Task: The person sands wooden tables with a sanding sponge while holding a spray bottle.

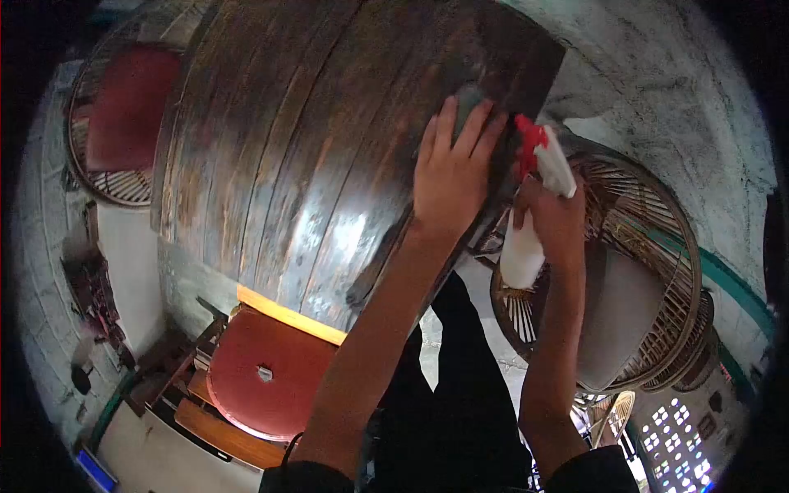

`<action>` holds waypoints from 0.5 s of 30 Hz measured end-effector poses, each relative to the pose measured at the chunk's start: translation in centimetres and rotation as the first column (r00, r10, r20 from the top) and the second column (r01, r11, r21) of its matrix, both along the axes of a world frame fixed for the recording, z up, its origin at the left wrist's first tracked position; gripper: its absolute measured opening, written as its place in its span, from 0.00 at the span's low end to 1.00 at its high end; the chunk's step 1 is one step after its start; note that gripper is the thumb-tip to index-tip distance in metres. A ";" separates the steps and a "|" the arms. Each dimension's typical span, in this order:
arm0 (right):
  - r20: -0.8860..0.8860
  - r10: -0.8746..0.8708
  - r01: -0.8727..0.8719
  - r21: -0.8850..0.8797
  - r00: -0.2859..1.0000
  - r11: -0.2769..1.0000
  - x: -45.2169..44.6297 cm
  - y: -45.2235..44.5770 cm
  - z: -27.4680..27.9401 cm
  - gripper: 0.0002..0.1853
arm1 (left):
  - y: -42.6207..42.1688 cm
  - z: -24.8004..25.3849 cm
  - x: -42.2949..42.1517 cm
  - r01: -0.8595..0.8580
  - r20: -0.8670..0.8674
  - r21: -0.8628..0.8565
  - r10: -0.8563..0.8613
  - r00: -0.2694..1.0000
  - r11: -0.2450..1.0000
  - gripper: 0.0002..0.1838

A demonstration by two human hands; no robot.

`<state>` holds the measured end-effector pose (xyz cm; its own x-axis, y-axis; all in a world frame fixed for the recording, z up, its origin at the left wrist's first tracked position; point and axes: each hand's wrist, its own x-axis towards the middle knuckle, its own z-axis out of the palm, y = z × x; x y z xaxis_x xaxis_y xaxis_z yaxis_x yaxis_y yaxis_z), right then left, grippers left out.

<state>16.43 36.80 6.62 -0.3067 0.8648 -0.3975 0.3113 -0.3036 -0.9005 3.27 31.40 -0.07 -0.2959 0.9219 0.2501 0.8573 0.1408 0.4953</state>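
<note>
My left hand (450,177) lies on the dark plank table (329,115) near its right edge, fingers spread over a grey-green pad (470,100). Most of the pad is hidden under the fingers, so I cannot tell whether it is a sponge or a cloth. Just off the table's edge, my right hand (555,209) is closed around the neck of a white spray bottle (523,255) with a red trigger. The bottle is tilted, its head toward the table. A dark, cloth-like shape (378,263) shows beside my left forearm at the near edge.
A round wicker chair (657,329) with a grey cushion stands right of the table. Near the table's lower left is a red-seated chair (271,370); another red-cushioned chair (131,107) is at the far left. A rough grey wall (649,90) rises behind.
</note>
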 end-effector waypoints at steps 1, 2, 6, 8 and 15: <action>-0.022 0.000 -0.001 -0.037 1.000 0.999 -0.2 -2.0 0.2 0.17 | -3.1 0.4 -0.4 -0.011 0.033 -0.039 0.013 0.999 0.999 0.38; -0.026 0.008 -0.009 -0.036 1.000 0.999 -0.7 -4.0 0.6 0.17 | -6.4 0.7 -0.7 -0.020 0.030 -0.038 0.021 0.999 0.999 0.38; -0.001 0.066 -0.065 -0.191 0.998 0.979 -2.6 -11.4 2.1 0.20 | -18.3 2.5 -1.9 -0.107 0.062 -0.253 0.127 0.990 0.962 0.33; -0.169 0.119 -0.164 -0.284 0.978 0.945 -2.4 -14.2 2.0 0.25 | -23.9 1.6 -2.4 -0.145 0.066 -0.212 0.163 0.984 0.966 0.33; -0.071 0.226 -0.233 -0.121 0.972 0.965 -3.4 -19.3 0.9 0.24 | -27.9 1.0 -3.2 -0.166 0.043 -0.199 0.177 0.983 0.966 0.32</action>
<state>13.02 17.52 7.53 -0.5158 0.7122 -0.4762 0.3358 -0.3433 -0.8772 0.02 3.47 0.89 -0.4629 0.8851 0.0486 0.7815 0.3816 0.4935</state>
